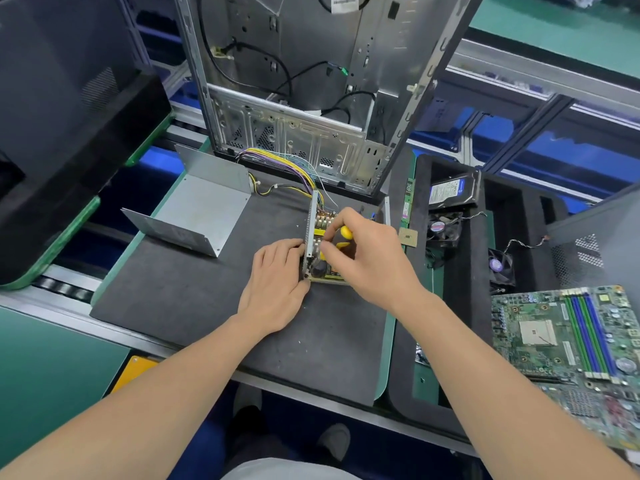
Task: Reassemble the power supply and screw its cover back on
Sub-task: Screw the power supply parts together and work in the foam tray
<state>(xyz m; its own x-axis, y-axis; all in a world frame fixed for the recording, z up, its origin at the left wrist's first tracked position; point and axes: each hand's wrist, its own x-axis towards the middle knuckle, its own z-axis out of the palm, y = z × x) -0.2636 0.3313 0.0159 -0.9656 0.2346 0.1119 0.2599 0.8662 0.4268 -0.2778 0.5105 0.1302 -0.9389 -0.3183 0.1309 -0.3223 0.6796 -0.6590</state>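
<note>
Nearest, below the table's edge, a pair of shoes (332, 441) stands on a dark floor. The table (45, 368) has a green top with a metal rail along its front. A dark foam mat (194, 306) lies on it, scattered with tiny pale specks.

In the middle of the mat sits the power supply (317, 233), open at the top with its parts showing. The left hand (277, 282) lies flat on the mat, fingers straight, fingertips against the unit's left metal wall. The right hand (367, 258) is curled around a screwdriver (343, 240) with a yellow and black handle, held over the inside of the unit.

To the right, a green circuit board (571, 337) lies near the table's corner. Beside it is a black tray (460, 306) holding two small fans (443, 226) and a hard drive (450, 190).

To the left, well apart from the unit, the cover (197, 209) rests on the mat, a bent grey metal sheet with its side walls turned up. A bundle of coloured wires (284, 164) runs from the unit toward an empty computer case (294, 81) standing behind. Beyond that are metal rails and blue bins.
</note>
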